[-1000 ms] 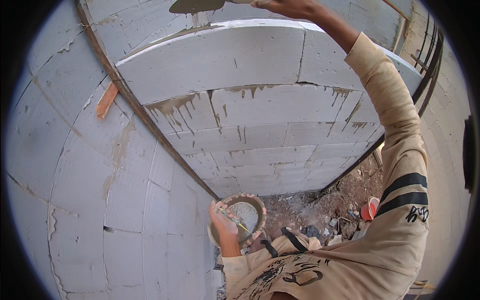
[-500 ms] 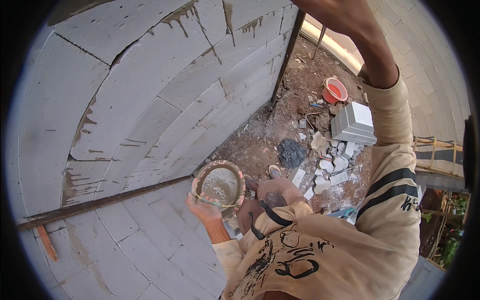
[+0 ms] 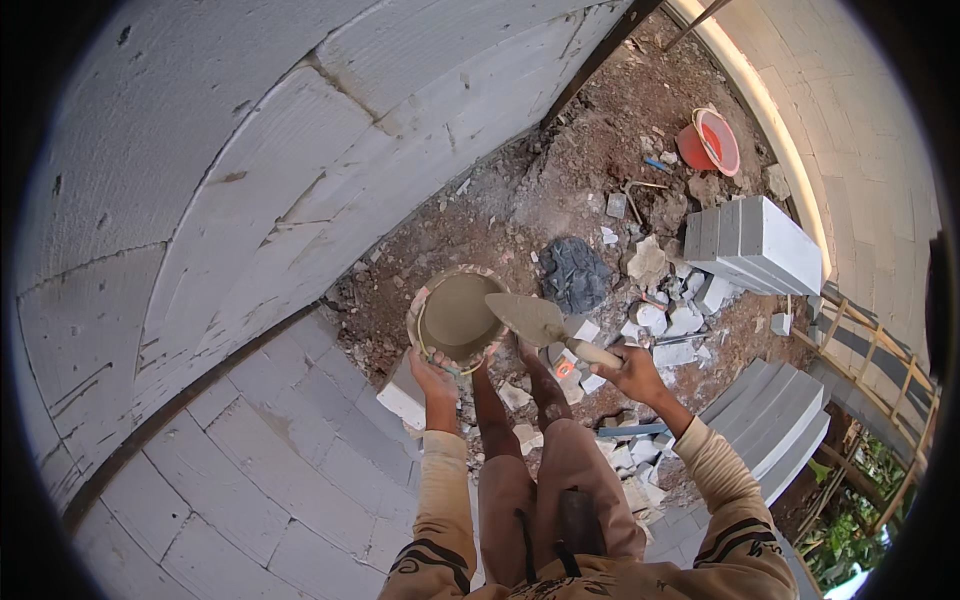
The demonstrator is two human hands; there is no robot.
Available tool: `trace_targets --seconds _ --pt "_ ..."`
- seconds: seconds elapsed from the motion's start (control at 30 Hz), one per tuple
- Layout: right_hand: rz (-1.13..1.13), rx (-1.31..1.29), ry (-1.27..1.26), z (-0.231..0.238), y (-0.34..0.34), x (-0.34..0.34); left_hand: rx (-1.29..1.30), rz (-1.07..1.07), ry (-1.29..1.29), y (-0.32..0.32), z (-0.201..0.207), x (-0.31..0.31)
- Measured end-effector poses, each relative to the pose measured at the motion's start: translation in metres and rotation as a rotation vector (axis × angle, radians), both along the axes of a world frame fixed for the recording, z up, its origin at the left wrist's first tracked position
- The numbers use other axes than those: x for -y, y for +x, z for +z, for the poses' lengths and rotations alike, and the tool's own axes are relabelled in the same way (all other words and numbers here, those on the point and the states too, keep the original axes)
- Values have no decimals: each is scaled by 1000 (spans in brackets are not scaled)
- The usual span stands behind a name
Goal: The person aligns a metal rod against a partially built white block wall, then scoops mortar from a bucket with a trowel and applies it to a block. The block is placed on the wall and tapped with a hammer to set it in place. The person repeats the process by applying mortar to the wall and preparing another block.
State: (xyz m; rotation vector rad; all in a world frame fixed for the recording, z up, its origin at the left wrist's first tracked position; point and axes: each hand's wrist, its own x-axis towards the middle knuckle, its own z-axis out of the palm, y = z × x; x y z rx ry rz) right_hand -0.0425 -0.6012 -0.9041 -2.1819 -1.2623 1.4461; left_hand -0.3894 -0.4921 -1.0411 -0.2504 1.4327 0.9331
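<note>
My left hand (image 3: pixel 433 376) is closed on the near rim of a round bucket (image 3: pixel 414 312). Grey wet mortar (image 3: pixel 455 318) fills the part of its inside that I can see. In my right hand (image 3: pixel 634 376) is the wooden handle of a pointed trowel (image 3: pixel 532 320). Its mortar-smeared blade points left, the tip lying over the bucket's right side. Whether the tip touches the mortar I cannot tell. Along the left rises a wall of pale blocks (image 3: pixel 250 180), with mortar in some joints.
A red bucket (image 3: pixel 708 145) tilts on the dirt at the far right. Pale blocks (image 3: pixel 765 245) are stacked nearby, with more blocks (image 3: pixel 770 420) closer to me. Broken pieces (image 3: pixel 685 318) and a crumpled dark sheet (image 3: pixel 575 275) lie ahead. Another block wall (image 3: pixel 260 470) is at lower left.
My right arm, raised high at the upper right before, has come down and brought the trowel to the bucket. The view has tilted, and my left hand still holds the bucket.
</note>
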Motion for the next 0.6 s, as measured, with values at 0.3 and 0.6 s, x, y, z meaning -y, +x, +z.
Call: trace_targets --seconds 0.3,0.6 --pt "-479 -352 -252 -133 66 36 -40 10 -128 46 -169 10" --pt "-263 -312 -288 -212 73 27 -88 -10 -90 14 -215 20"
